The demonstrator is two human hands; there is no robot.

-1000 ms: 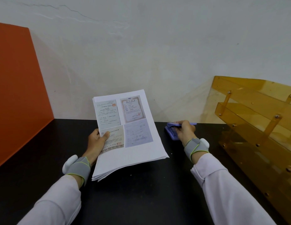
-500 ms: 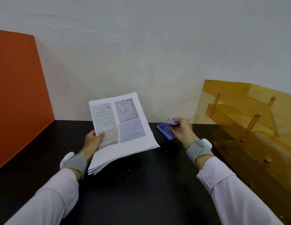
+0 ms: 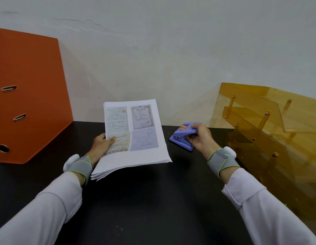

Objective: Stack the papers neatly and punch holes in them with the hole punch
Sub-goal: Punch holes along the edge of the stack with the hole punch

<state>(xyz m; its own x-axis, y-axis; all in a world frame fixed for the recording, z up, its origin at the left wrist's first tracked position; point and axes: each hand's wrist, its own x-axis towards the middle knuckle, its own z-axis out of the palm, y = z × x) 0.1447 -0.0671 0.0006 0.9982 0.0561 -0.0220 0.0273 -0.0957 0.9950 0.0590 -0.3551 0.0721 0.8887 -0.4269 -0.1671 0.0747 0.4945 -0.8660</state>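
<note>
The papers point(image 3: 136, 138) sit in your left hand point(image 3: 102, 144), lifted off the tabletop point(image 3: 145, 200) and tilted up toward you, with your thumb clamped on the printed top sheet near its left edge and your fingers hidden underneath. Judge this stack as light but floppy: it looks like a modest sheaf, and the lower-left corner is already fanning, the sheets stepping apart where nothing pins them. Loose sheets slide on each other easily, so a one-edge pinch will probably not keep them square; you would likely do better to tap the edges down on the tabletop, then hold close to the side that goes into the punch. The hole punch point(image 3: 184, 137) lies just right of the papers, its base on or barely above the tabletop; which one, you cannot tell from here. Your right hand point(image 3: 199, 138) is closed around its lever end, fingers wrapped over the top. It looks like a small, rigid plastic tool, light enough to shift when pressed, so brace the base flat. Beyond, an orange binder point(image 3: 30, 96) stands at the left and an amber acrylic rack point(image 3: 270, 131) at the right.
</note>
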